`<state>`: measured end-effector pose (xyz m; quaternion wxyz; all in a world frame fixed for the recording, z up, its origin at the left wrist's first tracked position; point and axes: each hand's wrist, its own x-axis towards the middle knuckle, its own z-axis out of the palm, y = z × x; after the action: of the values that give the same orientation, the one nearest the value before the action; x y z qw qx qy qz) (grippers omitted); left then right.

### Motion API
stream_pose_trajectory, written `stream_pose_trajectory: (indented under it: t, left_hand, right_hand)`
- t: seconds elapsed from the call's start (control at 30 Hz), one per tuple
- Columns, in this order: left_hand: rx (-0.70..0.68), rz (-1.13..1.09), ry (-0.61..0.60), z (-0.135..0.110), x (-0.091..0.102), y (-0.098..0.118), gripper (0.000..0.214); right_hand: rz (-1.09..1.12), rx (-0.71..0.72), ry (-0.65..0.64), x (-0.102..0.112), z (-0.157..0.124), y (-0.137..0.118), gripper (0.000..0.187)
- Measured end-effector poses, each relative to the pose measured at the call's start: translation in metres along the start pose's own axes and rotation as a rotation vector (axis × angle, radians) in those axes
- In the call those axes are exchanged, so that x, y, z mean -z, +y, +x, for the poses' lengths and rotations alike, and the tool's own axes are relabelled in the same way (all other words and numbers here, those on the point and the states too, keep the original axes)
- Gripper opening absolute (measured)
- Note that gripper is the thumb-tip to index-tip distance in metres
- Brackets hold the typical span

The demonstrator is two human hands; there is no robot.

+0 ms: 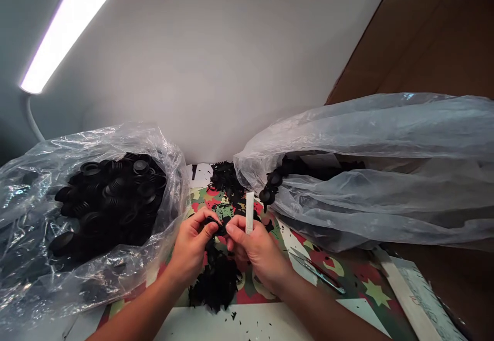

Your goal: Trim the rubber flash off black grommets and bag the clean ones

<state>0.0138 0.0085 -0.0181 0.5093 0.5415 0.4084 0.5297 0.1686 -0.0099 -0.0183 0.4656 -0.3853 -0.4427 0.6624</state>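
My left hand (pixel 196 240) pinches a small black rubber part (pixel 221 226) between thumb and fingers, over the middle of the table. Meeting it from the right, my right hand (pixel 257 246) is closed with its fingertips at the same part. A white flat stick (pixel 250 212), perhaps a tool handle, sticks up out of my right fist; its lower end is hidden. Beneath the hands lies a heap of black rubber scraps (pixel 216 282). More black scraps (pixel 227 176) are piled behind them.
At left, a clear plastic bag (pixel 127 264) holds many ribbed black rubber parts (pixel 116 192). Another plastic bag (pixel 366 197) lies at right, black parts spilling from its mouth. Scissors (pixel 318 273) rest on the patterned cloth (pixel 376 293). A lamp (pixel 71 27) hangs upper left; cardboard (pixel 420 37) stands right.
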Motion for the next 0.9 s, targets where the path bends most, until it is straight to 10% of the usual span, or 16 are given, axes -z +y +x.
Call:
stream_pose_trajectory:
  t: [0.2,0.4,0.9]
  left_hand:
    - [-0.066,0.255,0.031,0.001,0.0,0.009,0.021]
    - [-0.162,0.423,0.052,-0.003,-0.003,0.013,0.017]
    - [-0.411,0.671,0.045,-0.008,-0.005,0.011,0.019]
  right_hand:
    - [-0.545,0.44,0.213,0.003,-0.004,-0.009,0.008]
    - [-0.872,0.776,0.21,0.008,-0.005,-0.005,0.015]
    - [-0.974,0.773,0.184,0.008,-0.006,-0.004,0.018]
